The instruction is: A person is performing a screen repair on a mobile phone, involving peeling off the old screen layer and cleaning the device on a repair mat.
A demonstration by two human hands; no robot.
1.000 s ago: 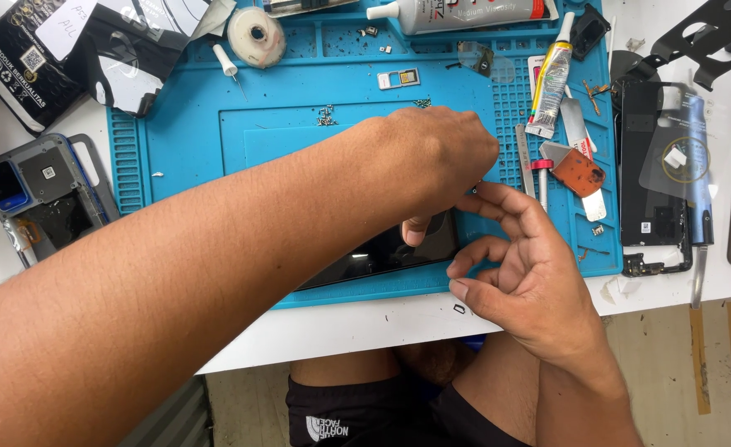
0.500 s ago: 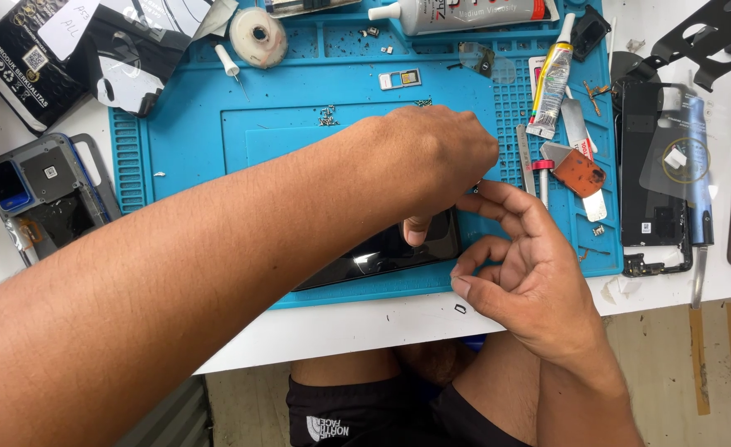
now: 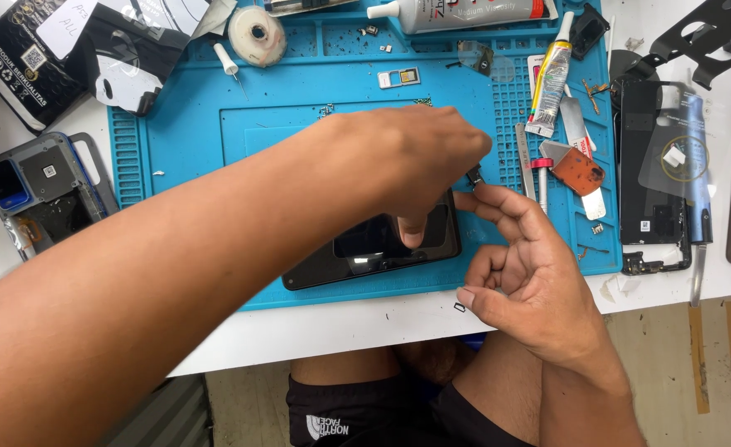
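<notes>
A black phone (image 3: pixel 357 252) lies screen up near the front edge of the blue work mat (image 3: pixel 282 116). My left arm crosses in from the lower left. My left hand (image 3: pixel 415 153) covers the phone's top edge, its thumb pressed on the glass. My right hand (image 3: pixel 535 281) comes from the lower right, with index finger and thumb pinching a small dark part (image 3: pixel 475 175) just off the phone's upper right corner, right under my left fingertips. The other right fingers are curled.
On the mat's right side lie a metal ruler, a glue tube (image 3: pixel 550 79) and an orange pick (image 3: pixel 579 172). A large white tube (image 3: pixel 465 12) and a tape roll (image 3: pixel 256 35) sit at the back. An opened phone back (image 3: pixel 655 174) lies right and a phone frame (image 3: pixel 38 186) left.
My right fingers have drawn back from the phone's right edge and curled. More of the phone shows under my left hand. Both hands stay in about the same place.
</notes>
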